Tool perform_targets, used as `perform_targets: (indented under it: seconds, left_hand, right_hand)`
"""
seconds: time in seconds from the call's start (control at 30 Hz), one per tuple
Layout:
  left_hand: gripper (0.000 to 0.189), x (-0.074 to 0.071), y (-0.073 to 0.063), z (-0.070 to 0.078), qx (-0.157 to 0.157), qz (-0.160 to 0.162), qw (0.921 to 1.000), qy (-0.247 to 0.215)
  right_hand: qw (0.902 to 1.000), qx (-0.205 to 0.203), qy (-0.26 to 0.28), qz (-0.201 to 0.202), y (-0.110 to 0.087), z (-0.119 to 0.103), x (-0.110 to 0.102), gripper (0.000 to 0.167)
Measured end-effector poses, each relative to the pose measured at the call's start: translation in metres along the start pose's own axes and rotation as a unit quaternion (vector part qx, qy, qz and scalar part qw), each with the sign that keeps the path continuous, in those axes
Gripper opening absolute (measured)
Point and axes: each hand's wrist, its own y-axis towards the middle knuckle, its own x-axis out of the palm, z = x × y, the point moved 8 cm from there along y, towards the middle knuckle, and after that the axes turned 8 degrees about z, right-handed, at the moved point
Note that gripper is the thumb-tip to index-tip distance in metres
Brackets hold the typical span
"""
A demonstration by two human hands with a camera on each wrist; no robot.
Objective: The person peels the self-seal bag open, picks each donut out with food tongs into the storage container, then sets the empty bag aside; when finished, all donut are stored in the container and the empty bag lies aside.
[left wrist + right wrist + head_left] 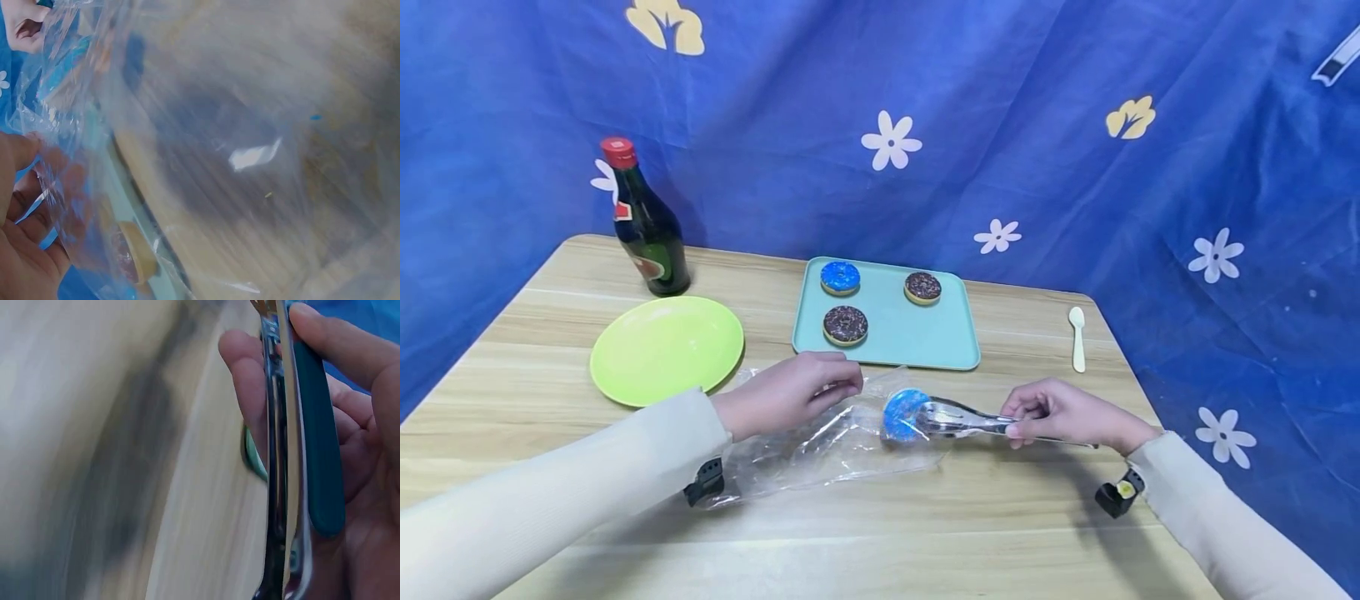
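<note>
My right hand [1060, 414] pinches a pair of metal tongs [966, 419]; in the right wrist view the tongs [319, 444] show a dark teal grip between thumb and fingers. At their tips is a blue-iced donut [904, 414], overlapped by the edge of a clear plastic bag [842, 450]. My left hand [793, 392] holds the bag's upper side, fingers curled; in the left wrist view the bag film [206, 150] fills most of the picture beside the left hand [28, 212]. How far inside the bag the donut sits is hard to tell.
Behind the hands a light teal tray [910, 333] bears a blue donut [840, 277] and two chocolate ones, one nearer [846, 325]. A green plate [666, 350] and a dark bottle [655, 237] stand left. A small pale spoon [1078, 337] lies at right.
</note>
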Motion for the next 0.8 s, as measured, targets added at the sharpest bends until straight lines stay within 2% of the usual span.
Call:
perform_targets:
  seconds: [0.23,0.43,0.6,0.8]
  left_hand:
    - [0.009,0.000,-0.003,-0.003,-0.009,-0.006,0.9999,-0.004]
    - [0.009,0.000,-0.005,-0.004,-0.018,-0.012,0.9998,-0.004]
    - [0.008,0.001,-0.006,-0.003,-0.016,-0.014,0.9998,-0.002]
    - [0.010,0.001,-0.007,-0.003,-0.015,-0.014,0.9998,-0.004]
  right_hand:
    - [0.9989,0.028,0.034,0.013,-0.019,0.014,-0.042,0.022]
    - [0.9967,0.048,0.029,0.059,-0.014,0.018,-0.072,0.028]
    - [0.9914,0.090,0.029,0.090,0.003,0.029,-0.074,0.036]
    - [0.9846,0.130,0.070,0.094,0.028,0.041,-0.064,0.041]
